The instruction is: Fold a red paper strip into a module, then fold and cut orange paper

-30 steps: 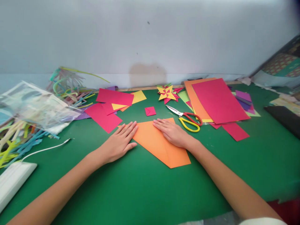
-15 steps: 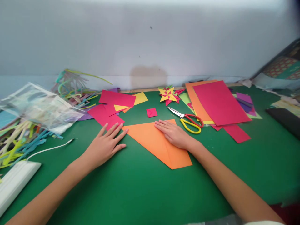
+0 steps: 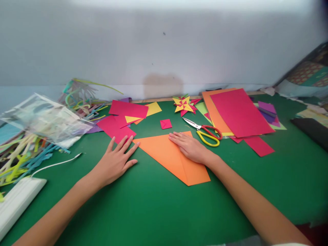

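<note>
A sheet of orange paper [image 3: 164, 152], folded over on itself, lies on the green tabletop [image 3: 143, 212]. My right hand [image 3: 189, 147] rests flat on its upper right part, fingers stretched out and close together. With fingers spread, my left hand [image 3: 116, 162] lies at the sheet's left point, its index fingertip touching the corner; its other fingertips reach a red sheet [image 3: 112, 126]. Beyond the orange paper sits a small folded red square [image 3: 166, 124]. Scissors [image 3: 202, 130] with one red and one yellow handle lie partly spread to the right of it.
A yellow and red folded paper star [image 3: 183, 104] stands near the wall. Large red and orange sheets [image 3: 241, 112] are stacked at the right. At the left are a clear plastic sleeve [image 3: 51, 116], colourful paper strips [image 3: 20, 157] and a white power strip [image 3: 23, 198] with a cable.
Almost nothing differs. Both hands stay in place on the paper; the view has shifted very slightly.
</note>
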`<state>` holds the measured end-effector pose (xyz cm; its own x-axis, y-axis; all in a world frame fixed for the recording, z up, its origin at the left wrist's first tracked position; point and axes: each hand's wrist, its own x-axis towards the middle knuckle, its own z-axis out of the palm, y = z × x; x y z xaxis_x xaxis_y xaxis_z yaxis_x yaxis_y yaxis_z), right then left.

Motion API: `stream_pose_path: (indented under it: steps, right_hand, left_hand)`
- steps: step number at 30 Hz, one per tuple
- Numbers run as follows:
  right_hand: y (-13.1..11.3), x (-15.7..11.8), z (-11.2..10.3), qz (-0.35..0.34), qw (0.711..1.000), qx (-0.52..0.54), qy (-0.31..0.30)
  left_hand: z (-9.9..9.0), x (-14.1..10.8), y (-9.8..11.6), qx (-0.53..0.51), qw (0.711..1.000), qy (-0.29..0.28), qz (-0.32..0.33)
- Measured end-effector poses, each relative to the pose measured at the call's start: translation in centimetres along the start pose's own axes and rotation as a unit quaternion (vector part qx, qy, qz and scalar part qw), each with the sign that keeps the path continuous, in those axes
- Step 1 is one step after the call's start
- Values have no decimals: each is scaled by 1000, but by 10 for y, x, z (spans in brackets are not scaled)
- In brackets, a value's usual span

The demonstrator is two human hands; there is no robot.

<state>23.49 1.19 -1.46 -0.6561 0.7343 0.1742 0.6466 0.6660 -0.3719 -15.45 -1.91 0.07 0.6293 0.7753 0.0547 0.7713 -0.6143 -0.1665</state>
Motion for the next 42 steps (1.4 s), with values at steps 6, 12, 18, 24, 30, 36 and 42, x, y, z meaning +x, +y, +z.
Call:
stream_pose_path:
  steps: [6, 12, 18, 24, 30, 36, 42]
  right_hand:
    - [0, 0, 0, 3, 1000, 4, -5]
    - [2, 0, 5, -9, 1000, 4, 20]
    - [1, 0, 4, -13, 1000, -8, 15]
    - [2, 0, 3, -21, 1000, -1, 11]
    - [2, 1, 3, -12, 1000, -9, 4]
    - [0, 1, 0, -29, 1000, -4, 12]
    - [-1, 0, -2, -20, 1000, 2, 7]
  left_hand:
    - [-1, 0, 5, -2, 999, 40, -4]
    - [-20, 49, 49, -31, 995, 76, -55]
    - [-14, 107, 72, -82, 994, 67, 29]
    - [-7, 94, 87, -150, 973, -14, 172]
    - [-25, 63, 116, -216, 939, -55, 262]
    - [-47, 39, 133, -317, 888, -99, 317]
    - [-57, 41, 130, -362, 850, -99, 369]
